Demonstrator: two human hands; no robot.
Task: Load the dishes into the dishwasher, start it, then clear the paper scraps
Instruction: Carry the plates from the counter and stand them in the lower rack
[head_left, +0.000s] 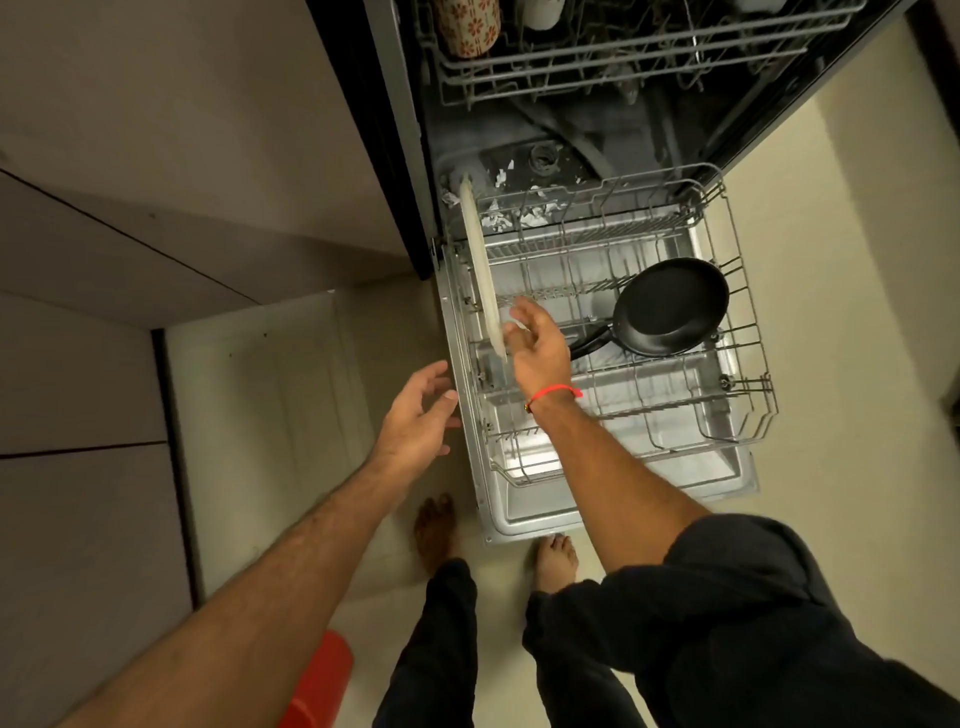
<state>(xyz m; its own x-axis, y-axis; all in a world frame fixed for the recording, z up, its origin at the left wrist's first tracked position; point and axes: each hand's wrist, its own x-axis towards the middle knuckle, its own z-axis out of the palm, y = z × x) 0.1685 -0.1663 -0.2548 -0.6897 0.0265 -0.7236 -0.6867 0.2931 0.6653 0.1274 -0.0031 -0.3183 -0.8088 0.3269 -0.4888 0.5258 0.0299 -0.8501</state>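
From the head view, your right hand (535, 353) has loosely spread fingers (522, 312) touching the upright plate (480, 270) in the lower rack (737, 415). Right of them lies the pan (670, 306). Your left hand (421, 415) hangs open, empty.

Right hand (535, 348) fingers touching upright plate (480, 270) in lower rack (737, 415), black pan (670, 306) alongside, left hand (421, 415) spread beside rack

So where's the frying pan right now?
The black frying pan sits in the pulled-out lower rack, on its right side, just right of the right hand.
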